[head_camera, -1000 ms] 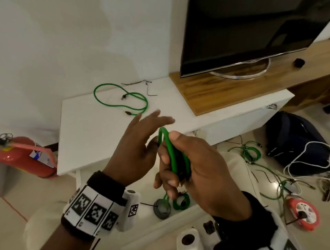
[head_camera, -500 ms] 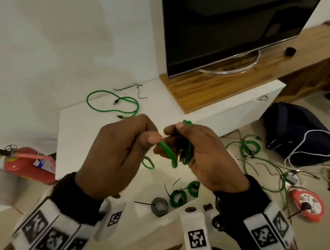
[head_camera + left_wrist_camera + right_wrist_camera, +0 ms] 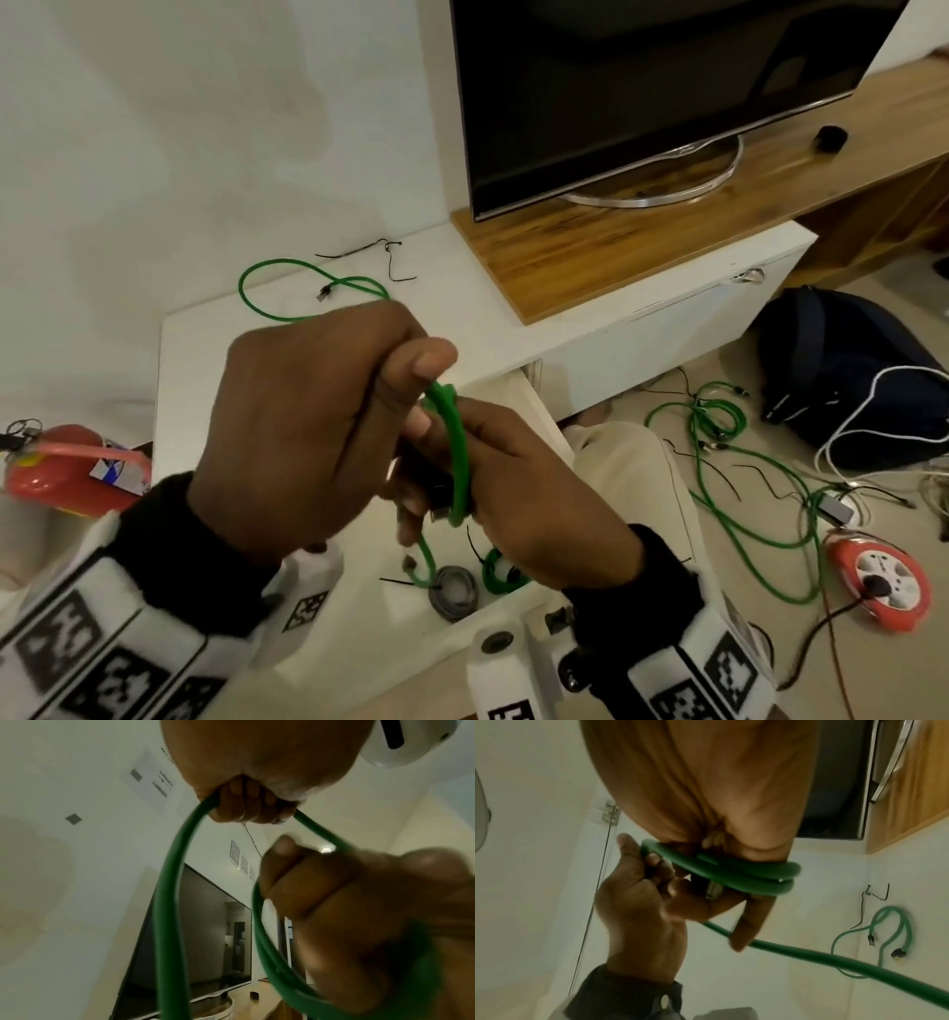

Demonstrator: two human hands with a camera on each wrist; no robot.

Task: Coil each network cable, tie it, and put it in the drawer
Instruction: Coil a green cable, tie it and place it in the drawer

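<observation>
My right hand (image 3: 426, 462) grips a small coil of green network cable (image 3: 457, 452) in front of my chest; in the right wrist view two loops of the coil (image 3: 744, 876) lie across its palm. My left hand (image 3: 405, 370) is curled round the cable's free strand (image 3: 169, 902), just above and touching the right hand. The strand's tail (image 3: 834, 957) trails away below. A second green cable (image 3: 267, 303) lies loose on the white cabinet top (image 3: 205, 390). Below my hands the open drawer (image 3: 390, 663) holds a grey coil (image 3: 454, 591) and green coils (image 3: 500, 570).
Black zip ties (image 3: 390, 257) lie on the cabinet behind the loose cable. A TV (image 3: 642, 92) stands on a wooden board (image 3: 590, 257) to the right. More green cables (image 3: 719, 416), an orange cable reel (image 3: 878, 580) and a dark backpack (image 3: 832, 360) are on the floor; a red extinguisher (image 3: 56, 473) lies left.
My left hand, open a second ago, has closed on the free strand and brought it up against the coil. Both hands have come together, and the view has shifted left.
</observation>
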